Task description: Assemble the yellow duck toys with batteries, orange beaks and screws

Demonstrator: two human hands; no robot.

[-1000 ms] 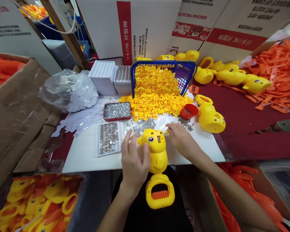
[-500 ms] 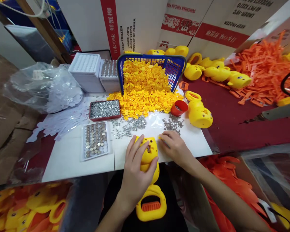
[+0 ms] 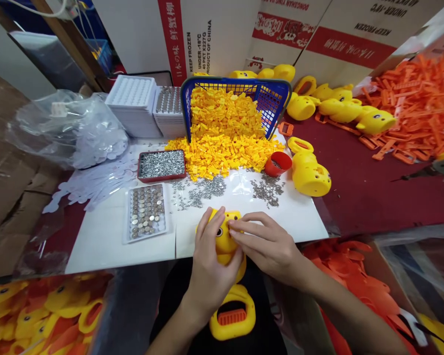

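Head view: the yellow duck toy (image 3: 225, 242) is held at the near edge of the worktop (image 3: 103, 249), handle (image 3: 235, 332) below it. Left hand (image 3: 210, 261): fingers curled around the head. Right hand (image 3: 274, 249): fingers close together at the face; any pinched part is hidden. Eye (image 3: 219, 232) and handle are fitted; the face work appears unfinished. Contents: blue basket (image 3: 186, 113), yellow parts (image 3: 225, 121), spilling out; red tray (image 3: 162, 178), small metal pieces (image 3: 161, 164); white tray (image 3: 166, 213), round discs (image 3: 146, 209); red cup (image 3: 272, 170), metal bits (image 3: 276, 163).

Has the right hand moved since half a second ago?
Yes: judged against the red cup, the right hand has moved left and toward the wearer, its fingers now at the yellow duck toy.
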